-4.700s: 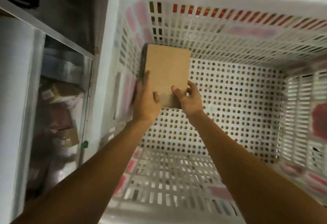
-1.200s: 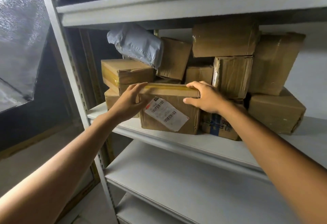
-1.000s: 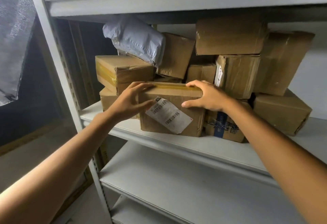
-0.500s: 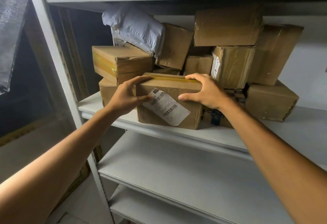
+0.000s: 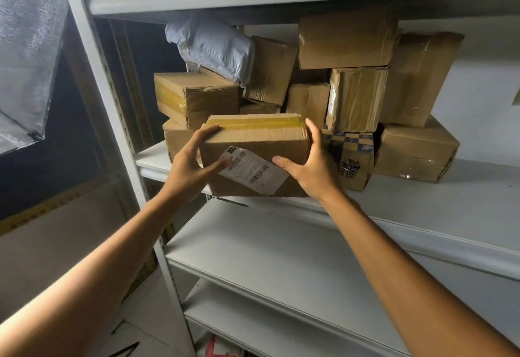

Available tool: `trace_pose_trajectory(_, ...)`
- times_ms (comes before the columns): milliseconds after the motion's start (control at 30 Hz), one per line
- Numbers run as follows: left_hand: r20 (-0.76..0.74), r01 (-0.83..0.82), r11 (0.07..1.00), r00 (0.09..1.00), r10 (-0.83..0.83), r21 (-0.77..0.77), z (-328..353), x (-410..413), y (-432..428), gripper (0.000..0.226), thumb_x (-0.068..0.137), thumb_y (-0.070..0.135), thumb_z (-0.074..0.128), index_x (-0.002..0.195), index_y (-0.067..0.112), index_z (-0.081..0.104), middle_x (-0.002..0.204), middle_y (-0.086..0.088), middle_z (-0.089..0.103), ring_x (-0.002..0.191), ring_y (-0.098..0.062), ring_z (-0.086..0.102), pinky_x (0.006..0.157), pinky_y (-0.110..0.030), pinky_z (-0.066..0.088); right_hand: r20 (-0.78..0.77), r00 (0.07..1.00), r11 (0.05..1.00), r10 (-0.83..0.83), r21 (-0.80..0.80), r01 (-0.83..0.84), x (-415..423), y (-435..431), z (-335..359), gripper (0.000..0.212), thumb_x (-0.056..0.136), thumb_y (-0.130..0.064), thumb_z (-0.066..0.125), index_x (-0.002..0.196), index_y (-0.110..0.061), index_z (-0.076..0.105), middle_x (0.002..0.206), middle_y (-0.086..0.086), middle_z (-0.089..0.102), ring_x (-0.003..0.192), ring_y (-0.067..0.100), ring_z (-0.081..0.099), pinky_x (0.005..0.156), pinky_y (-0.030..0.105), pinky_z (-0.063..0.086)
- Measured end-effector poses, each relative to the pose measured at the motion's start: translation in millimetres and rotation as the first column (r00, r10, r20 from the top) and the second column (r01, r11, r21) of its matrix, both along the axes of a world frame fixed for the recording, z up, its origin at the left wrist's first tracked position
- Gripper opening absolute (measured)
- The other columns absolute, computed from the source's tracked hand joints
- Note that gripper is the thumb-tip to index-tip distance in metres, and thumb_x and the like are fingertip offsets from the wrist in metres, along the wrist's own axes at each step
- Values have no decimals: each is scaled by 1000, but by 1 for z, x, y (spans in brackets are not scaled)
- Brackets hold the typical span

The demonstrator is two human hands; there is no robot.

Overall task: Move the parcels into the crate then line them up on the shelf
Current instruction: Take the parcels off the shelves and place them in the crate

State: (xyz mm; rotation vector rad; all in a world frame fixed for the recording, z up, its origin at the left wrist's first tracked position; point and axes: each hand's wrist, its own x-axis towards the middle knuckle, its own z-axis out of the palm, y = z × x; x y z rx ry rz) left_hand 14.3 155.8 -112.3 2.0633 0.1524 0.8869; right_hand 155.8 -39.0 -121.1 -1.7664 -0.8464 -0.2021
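Drawn forward since half a second ago: box (image 5: 253,142), then standing a little way in on the shelf (image 5: 450,201), now at the front edge near the left corner, base jutting past the lip. Nearest, two forearms reaching up and in from the bottom corners. Next, left hand (image 5: 191,165) clamped on the box's left end, fingers hooked over the top left corner, thumb pressed to the front face at the label (image 5: 253,172). Opposite, right hand (image 5: 312,170) closed round the right end, fingers up along that end, thumb flat on the front face. Squeezed between both hands, probably because too wide for one and hemmed in by neighbours, hence slid out forward rather than lifted straight up. Just right of it, touching or nearly so, checkered box (image 5: 351,159), also toward the front edge. Behind, loose pile (image 5: 346,38) stacked high toward the back of the shelf, several leaning, with grey bag (image 5: 211,46) slumped on top at the left rear. Heaped anyhow rather than lined up, so likely being cleared one at a time. No crate in view. Judged step: taking this parcel off for the crate, with most of the load apparently not yet moved. Worth watching: leaning parcels behind, possibly propped by this one, liable to slide forward once unsupported.
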Motion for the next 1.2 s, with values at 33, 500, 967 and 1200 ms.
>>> trace_pose_trajectory(33, 7, -6, 1000, 1000, 6, -12, -2, -1, -2, 55, 84, 17, 69, 129, 38, 46, 131, 11, 43, 122, -18, 47, 86, -50, 55, -15, 1000, 1000, -21, -11, 21, -1, 0, -1, 93, 76, -36, 79, 149, -29, 20, 139, 1, 50, 123, 20, 50, 98, 39, 47)
trace_pose_trajectory(500, 20, 88, 888, 996, -88, -452, 12, 0, 13, 64, 85, 42, 62, 144, 34, 36, 138, -1, 53, 123, -21, 53, 96, -50, 49, -355, 935, 997, -16, 61, 41, -14, 1, 22, 22, 93, -48, 51, 106, -31, 54, 106, -9, 51, 101, 11, 46, 78, 26, 35)
trace_pose_trajectory(967, -94, 185, 852, 960, -263, -490, -4, -13, -10, 47, 69, 62, 59, 107, 34, 61, 112, 9, 65, 115, -26, 56, 87, -45, 47, -528, 849, 992, 32, 123, 39, -44, -42, 22, 19, 77, -47, 68, 80, -28, 70, 88, 1, 72, 94, 24, 66, 94, 52, 50)
trace_pose_trajectory(1200, -25, 352, 872, 923, -383, -341, 5, -13, -90, 82, 46, 83, 65, 112, 35, 62, 99, 18, 70, 92, 2, 66, 70, -21, 54, -471, 881, 955, 51, 281, 95, -74, -136, 9, 21, 91, -34, 62, 107, -23, 69, 93, -3, 74, 83, 9, 70, 65, 22, 55)
